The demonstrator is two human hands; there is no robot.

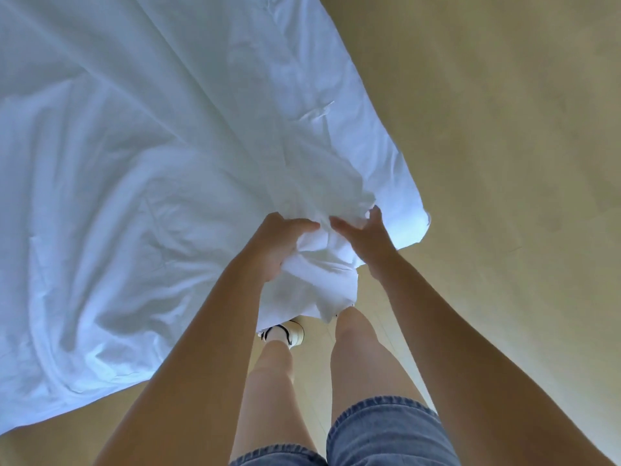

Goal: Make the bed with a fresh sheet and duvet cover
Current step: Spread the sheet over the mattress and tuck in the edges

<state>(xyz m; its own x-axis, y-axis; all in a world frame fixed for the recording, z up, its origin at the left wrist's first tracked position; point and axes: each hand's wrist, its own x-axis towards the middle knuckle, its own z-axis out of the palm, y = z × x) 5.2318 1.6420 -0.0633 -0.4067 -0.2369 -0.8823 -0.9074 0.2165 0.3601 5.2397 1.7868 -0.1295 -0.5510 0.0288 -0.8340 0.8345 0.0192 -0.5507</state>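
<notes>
On my monitor the head camera looks straight down, and I take the white sheet (151,146) as my reference for every place. It lies spread and wrinkled over a tan surface (504,129), which shows bare to the right of the sheet and also below its lower left edge. I cannot tell if this surface is the mattress or something else.

The near corner of the sheet is gathered into a thick bunch, and both hands are at this bunch. The left hand (279,243) is on the left side of the bunch with its fingers curled round the cloth, so it grasps the sheet. The right hand (366,240) is on the right side, touching the cloth. Its thumb lies across the front of the fold and its fingers go up along the cloth, so it also grasps the sheet. The two hands are close, with only a fold of the sheet between them.

Under the bunch a loose part of the sheet hangs down in front of the person's bare legs (356,358). Just below this hanging part I see a white shoe (289,332) with a dark strap on a pale floor (319,341). Further below the sheet are blue denim shorts (386,432).
</notes>
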